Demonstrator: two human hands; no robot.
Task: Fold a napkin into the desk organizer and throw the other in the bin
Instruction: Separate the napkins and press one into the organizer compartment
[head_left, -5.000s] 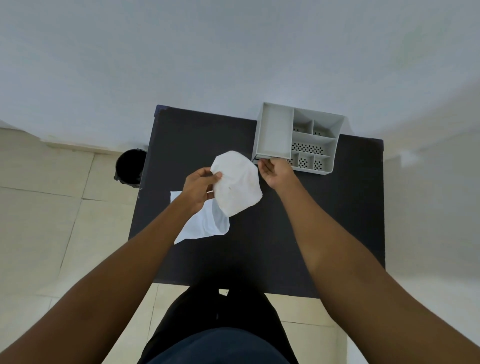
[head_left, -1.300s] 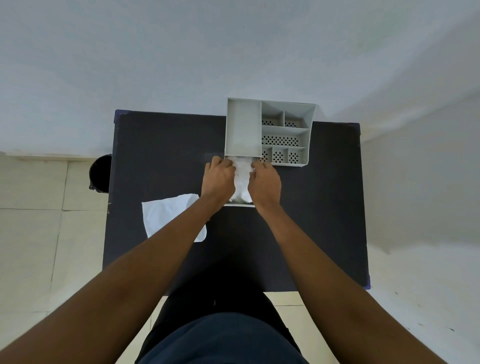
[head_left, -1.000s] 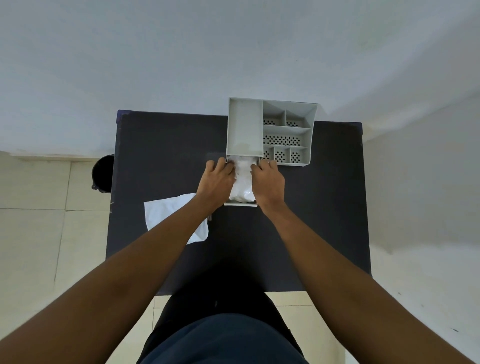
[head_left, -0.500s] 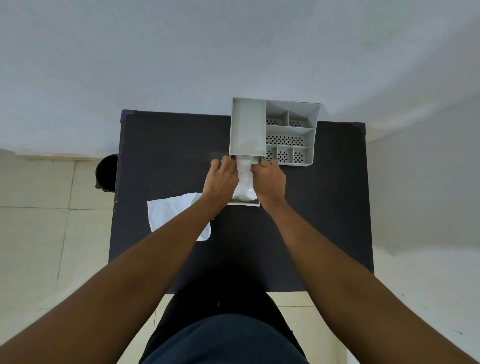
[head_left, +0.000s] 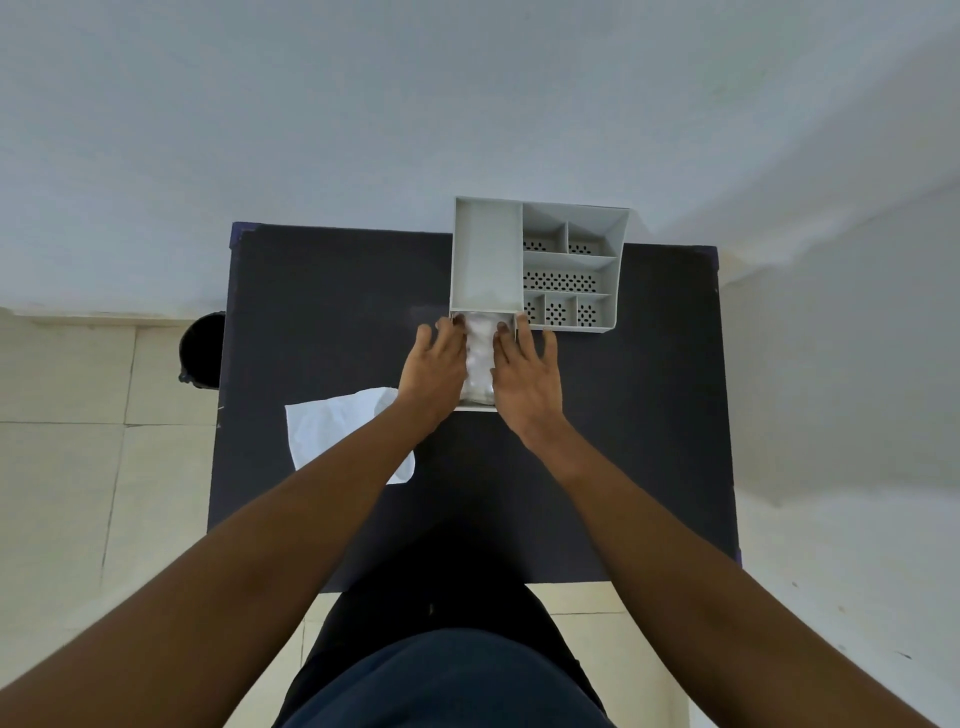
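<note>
A grey desk organizer (head_left: 488, 254) stands at the table's far edge, with a small drawer (head_left: 475, 409) pulled out toward me from its left section. A folded white napkin (head_left: 479, 353) lies in that drawer. My left hand (head_left: 434, 369) lies flat along the napkin's left side and my right hand (head_left: 527, 374) along its right side, fingers spread, fingertips near the organizer's front wall. A second white napkin (head_left: 337, 431) lies flat on the table, partly under my left forearm. The black bin (head_left: 202, 348) stands on the floor by the table's left edge.
The dark table (head_left: 649, 415) is set against a pale wall. The organizer's right side has several perforated compartments (head_left: 561, 280). Tiled floor lies to the left and below.
Five seconds ago I held the napkin in the air in both hands. Since then it has gone into the drawer, and in the last half second my fingers have spread out flat beside it.
</note>
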